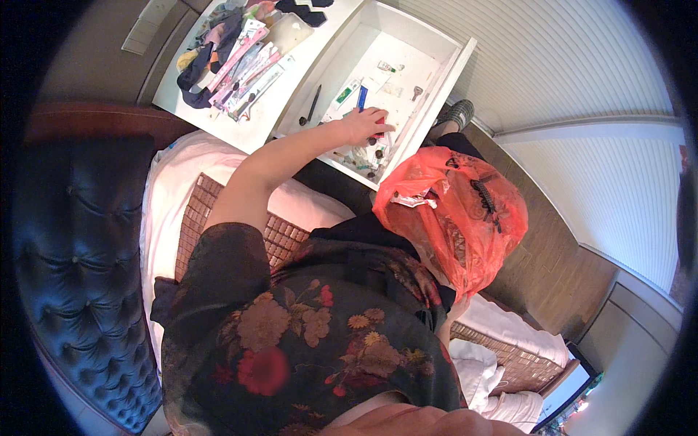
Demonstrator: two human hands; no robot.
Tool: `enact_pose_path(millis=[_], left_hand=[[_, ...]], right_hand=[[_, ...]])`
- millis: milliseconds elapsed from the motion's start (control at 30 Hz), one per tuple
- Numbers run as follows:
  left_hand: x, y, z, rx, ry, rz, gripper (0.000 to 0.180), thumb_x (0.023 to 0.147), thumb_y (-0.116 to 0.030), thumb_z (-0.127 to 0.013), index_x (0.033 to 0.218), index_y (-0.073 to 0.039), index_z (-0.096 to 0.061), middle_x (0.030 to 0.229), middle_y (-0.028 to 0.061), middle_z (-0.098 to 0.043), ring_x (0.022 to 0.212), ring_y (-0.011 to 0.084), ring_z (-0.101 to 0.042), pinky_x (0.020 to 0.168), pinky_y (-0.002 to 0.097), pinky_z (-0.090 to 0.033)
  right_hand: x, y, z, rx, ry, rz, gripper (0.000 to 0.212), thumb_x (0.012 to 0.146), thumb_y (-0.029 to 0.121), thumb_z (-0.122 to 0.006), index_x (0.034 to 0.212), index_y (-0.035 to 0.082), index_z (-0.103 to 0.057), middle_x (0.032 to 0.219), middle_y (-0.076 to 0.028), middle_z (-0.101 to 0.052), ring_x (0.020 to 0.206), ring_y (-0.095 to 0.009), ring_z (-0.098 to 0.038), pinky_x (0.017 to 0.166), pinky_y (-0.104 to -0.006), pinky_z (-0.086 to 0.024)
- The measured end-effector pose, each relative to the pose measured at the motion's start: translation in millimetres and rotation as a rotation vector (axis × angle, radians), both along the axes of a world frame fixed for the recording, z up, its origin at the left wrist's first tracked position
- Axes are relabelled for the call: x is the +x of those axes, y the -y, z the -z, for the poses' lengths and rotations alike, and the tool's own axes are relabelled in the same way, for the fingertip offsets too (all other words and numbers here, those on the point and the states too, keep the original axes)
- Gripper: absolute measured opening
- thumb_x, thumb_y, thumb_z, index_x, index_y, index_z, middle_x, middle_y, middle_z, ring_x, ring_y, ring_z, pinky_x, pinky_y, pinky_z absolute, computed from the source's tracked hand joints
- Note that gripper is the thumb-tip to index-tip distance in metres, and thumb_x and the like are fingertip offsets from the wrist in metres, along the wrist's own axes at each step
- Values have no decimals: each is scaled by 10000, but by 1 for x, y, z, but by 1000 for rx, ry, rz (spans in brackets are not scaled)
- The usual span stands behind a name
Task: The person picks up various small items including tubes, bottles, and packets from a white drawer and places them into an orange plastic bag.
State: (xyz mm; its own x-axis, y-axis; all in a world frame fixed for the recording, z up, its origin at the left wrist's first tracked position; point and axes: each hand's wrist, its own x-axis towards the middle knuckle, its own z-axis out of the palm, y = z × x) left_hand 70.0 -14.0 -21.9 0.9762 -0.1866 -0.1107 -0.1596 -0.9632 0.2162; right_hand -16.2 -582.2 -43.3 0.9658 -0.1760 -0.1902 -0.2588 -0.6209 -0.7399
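My left hand (367, 126) reaches into an open white drawer (425, 54). Its fingers are bent around a small red thing (381, 120), partly covered by them; the kind does not show. Beside the hand lie a blue stick-shaped item (362, 98), a green-and-white packet (345, 94) and several small dark items (373, 154). A bulging red plastic bag (465, 225) rests at my lap, with a crumpled white wrapper (414, 200) at its opening. My right hand (456, 309) is at the bag's near edge, closed on the plastic, its fingers mostly hidden.
Left of the drawer, a white cabinet top (174, 91) bears pink and clear packages (243, 65) and dark cloth (195, 78). A black pen-like stick (314, 103) and a small tube (387, 67) lie in the drawer. A tufted dark headboard (87, 269) stands at left.
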Motion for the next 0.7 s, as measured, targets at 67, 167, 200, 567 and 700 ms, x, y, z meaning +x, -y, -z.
enact_pose_path(millis=[67,167,200,567,700], left_hand=[[-1,-2,7,-45,-7,-52,501,629,-106,-713,1106,-161,-568,1230,113,-461,1136,325,-450,871,396,-450],[9,-21,30,-8,16,-107,264,733,-118,-600,997,-108,-607,1053,130,-546,1009,321,-532,816,401,-468],[9,-31,46,-52,-21,-193,217,756,-123,-575,968,-93,-610,1030,147,-563,994,324,-549,816,406,-470],[2,-41,45,-520,-193,-513,290,833,-240,-552,1015,-17,-587,979,216,-613,960,362,-575,829,429,-452],[-11,3,36,-365,-117,-233,310,791,-206,-582,1038,-20,-560,994,208,-564,938,388,-558,818,444,-453]], right_hand=[[2,1,-2,12,-12,-1,417,941,223,-432,1208,-93,-487,1151,-171,-537,1056,-266,-490,940,-349,-365],[4,0,-4,14,-29,-12,415,941,224,-431,1201,-94,-491,1142,-171,-539,1051,-267,-492,933,-351,-372],[5,-1,-5,31,-37,-13,414,941,224,-431,1198,-94,-492,1139,-171,-540,1049,-268,-493,930,-352,-374],[5,-15,-17,-50,95,-153,343,918,211,-412,1013,-95,-535,984,-194,-544,880,-293,-485,825,-385,-400],[2,0,-8,-264,220,-340,355,917,220,-425,1024,-101,-534,987,-190,-540,891,-293,-485,831,-379,-397]])
